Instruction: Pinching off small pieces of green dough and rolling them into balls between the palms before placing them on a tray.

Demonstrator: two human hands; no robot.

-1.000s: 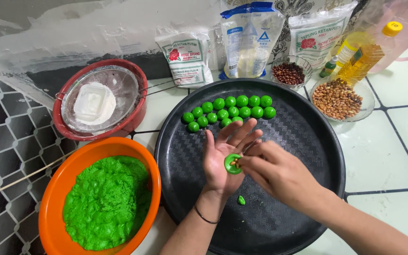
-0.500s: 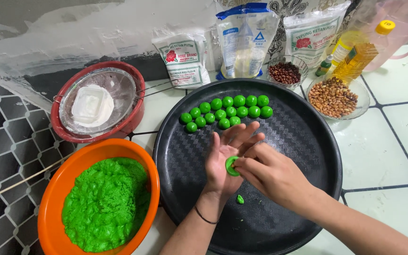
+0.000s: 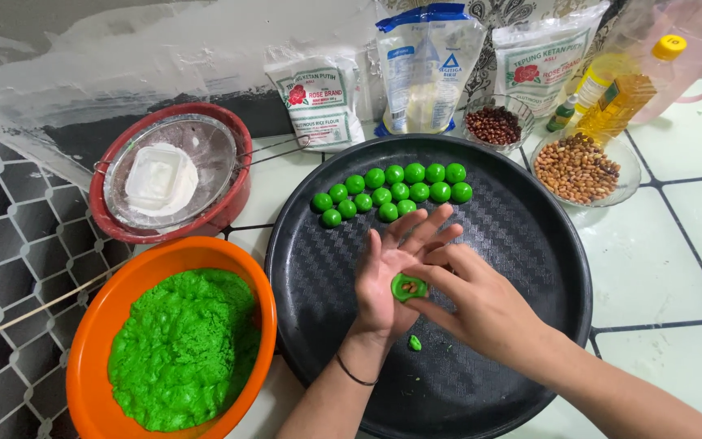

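Note:
My left hand [image 3: 392, 272] lies palm up over the round black tray [image 3: 522, 244], fingers spread, with a flattened piece of green dough [image 3: 409, 287] resting in the palm. Small brown bits sit in the dough's middle. My right hand [image 3: 481, 305] comes in from the right and pinches the edge of that dough with its fingertips. Several finished green dough balls [image 3: 392, 193] lie in two rows at the far side of the tray. A small green crumb [image 3: 414, 343] lies on the tray below my left wrist.
An orange bowl [image 3: 103, 313] of green dough stands at the front left. Behind it is a red bowl [image 3: 237, 191] with a sieve and a white block. Bags of flour [image 3: 318, 102], a dish of peanuts [image 3: 578, 169], a small bowl of dark beans [image 3: 493, 126] and an oil bottle [image 3: 623, 93] line the back.
Both hands stay over the tray with the dough in the left palm. The right fingers keep working the dough's edge, which now cups brown filling.

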